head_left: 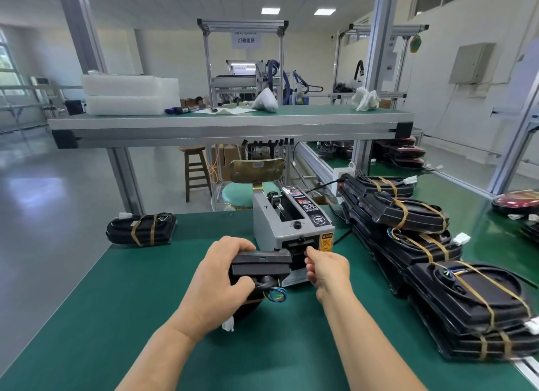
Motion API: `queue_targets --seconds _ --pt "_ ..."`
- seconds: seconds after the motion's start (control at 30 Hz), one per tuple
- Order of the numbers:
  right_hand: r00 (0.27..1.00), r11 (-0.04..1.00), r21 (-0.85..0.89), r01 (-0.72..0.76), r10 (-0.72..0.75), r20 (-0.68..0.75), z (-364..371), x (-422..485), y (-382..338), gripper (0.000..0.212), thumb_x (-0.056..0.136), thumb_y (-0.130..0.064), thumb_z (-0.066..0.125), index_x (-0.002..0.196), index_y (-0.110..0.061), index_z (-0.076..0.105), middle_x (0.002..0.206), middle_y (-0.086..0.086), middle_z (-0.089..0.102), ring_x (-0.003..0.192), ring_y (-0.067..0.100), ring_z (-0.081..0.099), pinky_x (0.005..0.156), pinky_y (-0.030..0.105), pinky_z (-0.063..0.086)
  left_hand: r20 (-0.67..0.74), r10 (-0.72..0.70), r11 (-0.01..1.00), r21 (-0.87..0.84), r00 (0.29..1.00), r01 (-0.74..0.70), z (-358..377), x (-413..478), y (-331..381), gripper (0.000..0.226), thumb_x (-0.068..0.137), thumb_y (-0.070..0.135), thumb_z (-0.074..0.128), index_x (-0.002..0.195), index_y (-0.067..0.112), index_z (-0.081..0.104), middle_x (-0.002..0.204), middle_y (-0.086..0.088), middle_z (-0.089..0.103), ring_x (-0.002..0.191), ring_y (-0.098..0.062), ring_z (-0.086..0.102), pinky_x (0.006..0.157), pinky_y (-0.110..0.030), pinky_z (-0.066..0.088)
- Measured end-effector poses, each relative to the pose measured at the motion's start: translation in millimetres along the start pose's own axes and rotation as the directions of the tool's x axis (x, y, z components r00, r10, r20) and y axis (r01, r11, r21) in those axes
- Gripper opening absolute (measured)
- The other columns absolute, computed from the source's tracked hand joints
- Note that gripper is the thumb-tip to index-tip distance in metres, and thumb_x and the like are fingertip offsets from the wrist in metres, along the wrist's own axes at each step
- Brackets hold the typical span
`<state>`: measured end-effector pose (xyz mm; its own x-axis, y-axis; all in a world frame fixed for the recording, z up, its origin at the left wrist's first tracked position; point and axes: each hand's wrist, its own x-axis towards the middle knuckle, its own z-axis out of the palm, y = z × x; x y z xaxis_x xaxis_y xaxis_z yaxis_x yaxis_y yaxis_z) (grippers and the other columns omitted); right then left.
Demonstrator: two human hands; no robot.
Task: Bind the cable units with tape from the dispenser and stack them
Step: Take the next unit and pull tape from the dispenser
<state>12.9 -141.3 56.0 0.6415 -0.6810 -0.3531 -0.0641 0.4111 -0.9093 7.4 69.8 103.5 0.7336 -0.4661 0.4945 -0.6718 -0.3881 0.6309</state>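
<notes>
Head view: left hand (221, 277) grips a black cable unit (261, 263), fingers over the top and thumb on the near face. It sits just in front of the dispenser (291, 224). Can't tell if its lower edge rests on the desk (131, 317). Blue/yellow wire ends (275, 294) hang loose below the thumb.

Right hand (326, 269) is at the outlet slot (303, 249), thumb and forefinger pinched together. Likely on the tape end, but the strip itself is too small to make out.

Step, my read: pulling a strip.
- Pull straight out of the slot, not sideways.
- Keep the unit clamped so the coiled cable doesn't spring.
- Tuck the wire ends in before wrapping.
- Lay the tape tight across cable and body, matching the two tan bands on the finished ones.

Bound units (423, 244) are stacked right of the hands. One more bound unit (141, 229) lies beyond and left of the left hand.

Text: yellow "CAUTION" label (326, 242) just beside the slot. Round badge and stickers on the dispenser top are unreadable. Hanging sign (246, 40) far beyond the hands has Chinese characters, too small to read reliably.
</notes>
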Motion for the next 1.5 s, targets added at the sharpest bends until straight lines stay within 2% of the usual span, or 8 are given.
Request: queue_targets --seconds 0.53,0.77,0.83,0.93,1.03,1.2,1.4,1.5 --pt "0.999 0.989 -0.147 0.016 -0.023 -0.045 13.3 -12.4 -12.2 0.031 0.079 -0.004 0.056 0.051 -0.013 0.047 0.041 -0.001 0.045 0.036 0.014 0.031 0.039 0.018 0.025 -0.053 -0.070 0.981 -0.184 0.996 0.059 10.2 -7.3 7.7 0.039 0.069 0.016 0.056 0.105 0.031 0.057 0.102 0.017 0.061 0.100 -0.009 0.058 0.086 -0.017 0.045" --pt "0.977 0.972 0.196 0.132 -0.162 0.142 9.5 -62.8 -26.7 0.025 0.085 -0.001 0.064 0.061 -0.009 0.060 0.054 -0.003 0.064 0.046 0.006 0.059 0.041 0.013 0.044 -0.200 -0.136 0.972 -0.218 0.970 0.091 14.9 -6.1 -0.3 0.017 0.087 0.014 0.067 0.097 0.026 0.060 0.095 0.015 0.063 0.096 -0.008 0.059 0.085 -0.016 0.043" --pt "0.941 0.961 0.223 0.167 -0.222 0.254 15.2 -83.3 -25.1 0.027 0.084 -0.005 0.067 0.058 -0.010 0.065 0.074 -0.004 0.070 0.053 0.004 0.063 0.046 0.016 0.046 -0.253 -0.175 0.965 -0.234 0.952 0.116 19.9 -5.5 0.6 0.020 0.089 0.006 0.065 0.096 0.024 0.061 0.094 0.013 0.064 0.095 -0.007 0.059 0.083 -0.014 0.042" --pt "0.919 0.960 0.237 0.150 -0.224 0.323 25.5 -103.2 -15.7 0.029 0.084 -0.009 0.070 0.059 -0.024 0.076 0.128 0.005 0.061 0.094 0.014 0.070 0.070 0.027 0.058 -0.322 -0.222 0.957 -0.253 0.920 0.142 24.6 -3.9 4.9 0.018 0.088 0.007 0.064 0.094 0.023 0.061 0.092 0.012 0.065 0.092 -0.005 0.059 0.080 -0.016 0.044" --pt "0.916 0.967 0.178 0.180 -0.231 0.328 33.5 -107.9 -5.9 0.025 0.084 -0.009 0.069 0.061 -0.015 0.075 0.140 0.015 0.054 0.124 0.033 0.056 0.102 0.047 0.048 -0.347 -0.262 0.944 -0.285 0.901 0.165 25.6 -1.9 6.2 0.017 0.087 0.007 0.064 0.092 0.023 0.061 0.088 0.012 0.065 0.087 -0.005 0.059 0.078 -0.021 0.046" --pt "0.913 0.960 0.143 0.242 -0.275 0.301 37.0 -106.3 -1.0 0.025 0.084 -0.008 0.070 0.059 -0.008 0.074 0.133 -0.001 0.057 0.105 0.006 0.065 0.070 0.021 0.050 -0.354 -0.305 0.923 -0.337 0.884 0.184 25.8 -3.5 6.2 0.019 0.085 0.006 0.064 0.088 0.025 0.060 0.086 0.016 0.064 0.082 -0.006 0.059 0.073 -0.019 0.047" --pt "0.908 0.956 0.083 0.281 -0.293 0.298 38.6 -107.5 4.0 0.024 0.083 -0.009 0.071 0.060 -0.010 0.072 0.127 0.011 0.062 0.100 0.027 0.069 0.066 0.029 0.054 -0.354 -0.307 0.920 -0.348 0.883 0.181 25.4 -3.6 2.5 0.021 0.085 0.006 0.064 0.085 0.027 0.060 0.085 0.016 0.064 0.082 -0.006 0.060 0.071 -0.016 0.046" --pt "0.907 0.954 0.076 0.289 -0.298 0.298 39.9 -108.5 3.6 0.025 0.083 -0.009 0.072 0.058 -0.012 0.073 0.127 0.014 0.062 0.104 0.030 0.068 0.078 0.040 0.058 -0.355 -0.311 0.919 -0.350 0.882 0.183 25.5 -3.7 1.1 0.022 0.085 0.006 0.064 0.085 0.027 0.059 0.085 0.016 0.064 0.081 -0.005 0.060 0.070 -0.015 0.046"
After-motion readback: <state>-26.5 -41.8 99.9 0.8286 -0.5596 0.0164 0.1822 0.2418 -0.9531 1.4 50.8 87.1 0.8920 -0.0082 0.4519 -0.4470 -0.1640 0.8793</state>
